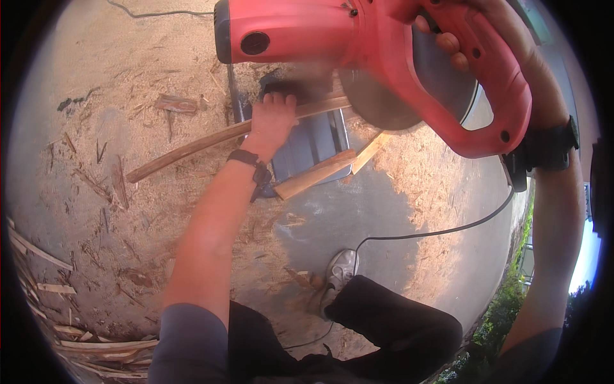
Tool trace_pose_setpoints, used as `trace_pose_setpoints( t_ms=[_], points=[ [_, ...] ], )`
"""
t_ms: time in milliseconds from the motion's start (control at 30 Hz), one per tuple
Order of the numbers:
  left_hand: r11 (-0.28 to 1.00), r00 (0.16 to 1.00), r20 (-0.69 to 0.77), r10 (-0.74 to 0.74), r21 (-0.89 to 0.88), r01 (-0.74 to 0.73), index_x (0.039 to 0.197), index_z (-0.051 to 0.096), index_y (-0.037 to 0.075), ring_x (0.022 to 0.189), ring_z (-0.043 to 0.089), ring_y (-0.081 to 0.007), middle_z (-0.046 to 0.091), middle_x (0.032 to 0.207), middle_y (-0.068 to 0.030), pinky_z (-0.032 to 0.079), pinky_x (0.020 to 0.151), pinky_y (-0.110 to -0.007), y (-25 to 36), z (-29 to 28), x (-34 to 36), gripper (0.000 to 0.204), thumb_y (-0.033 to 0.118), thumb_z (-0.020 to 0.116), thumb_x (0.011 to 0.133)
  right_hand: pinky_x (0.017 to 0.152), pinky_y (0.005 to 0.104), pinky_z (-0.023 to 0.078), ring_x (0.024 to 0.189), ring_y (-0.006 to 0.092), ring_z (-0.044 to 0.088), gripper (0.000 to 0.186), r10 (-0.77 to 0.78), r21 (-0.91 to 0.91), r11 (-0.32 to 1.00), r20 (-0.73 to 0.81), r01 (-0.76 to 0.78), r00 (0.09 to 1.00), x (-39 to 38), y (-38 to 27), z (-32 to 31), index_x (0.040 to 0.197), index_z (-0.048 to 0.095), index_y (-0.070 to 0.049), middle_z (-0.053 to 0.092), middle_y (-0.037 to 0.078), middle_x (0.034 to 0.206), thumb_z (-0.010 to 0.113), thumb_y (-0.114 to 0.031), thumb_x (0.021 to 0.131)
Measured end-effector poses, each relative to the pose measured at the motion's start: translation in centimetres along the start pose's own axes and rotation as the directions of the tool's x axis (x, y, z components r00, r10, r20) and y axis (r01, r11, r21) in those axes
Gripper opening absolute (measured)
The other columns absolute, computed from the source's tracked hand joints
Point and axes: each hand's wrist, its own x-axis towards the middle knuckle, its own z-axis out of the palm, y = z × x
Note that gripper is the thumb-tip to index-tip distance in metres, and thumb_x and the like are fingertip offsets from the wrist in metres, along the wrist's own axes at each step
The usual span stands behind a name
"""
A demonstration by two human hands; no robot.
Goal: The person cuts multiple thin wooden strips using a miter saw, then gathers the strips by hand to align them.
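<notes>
A red cut-off saw fills the top of the view, its round blade lowered at the right end of a long wooden strip. My right hand is wrapped round the saw's loop handle. My left hand is closed over the strip, pressing it on the grey metal saw base, a short way left of the blade. The strip's left end juts out past the base. Shorter wood pieces lie at the base's near edge. Where the blade meets the strip is partly hidden and blurred.
Sawdust and bark scraps cover much of the floor. A pile of wood strips lies at the lower left. The black power cord runs from the saw handle past my shoe. Green plants stand at the right edge.
</notes>
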Motion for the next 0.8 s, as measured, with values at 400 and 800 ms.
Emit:
trace_pose_setpoints(
  t_ms=[400,800],
  points=[
    [0.999,0.999,0.032,-0.022,-0.049,0.023,0.098,0.056,0.006,0.090,0.063,-0.0302,0.059,0.093,-0.0106,0.055,0.069,-0.042,-3.7,-2.0,-2.6,0.041,0.038,0.073,0.078,0.058,0.0232,0.060,0.058,0.0150,0.063,0.060,-0.102,0.064,0.993,-0.011,0.102,0.995,0.0,2.8,-0.6,0.145,0.026,0.001,0.061,0.023,0.107,0.044,-0.014,0.090],
    [0.999,0.999,-0.048,-0.017,-0.040,0.015,0.101,0.060,0.008,0.093,0.064,-0.0298,0.062,0.098,-0.0114,0.054,0.073,-0.042,-4.1,-0.7,-2.4,0.038,0.037,0.073,0.080,0.045,0.0292,0.049,0.053,0.0160,0.059,0.027,-0.266,-0.220,0.957,-0.390,0.191,0.882,-0.1,10.2,0.9,0.107,0.052,0.000,0.061,0.009,0.076,0.059,-0.020,0.090]
  ],
)
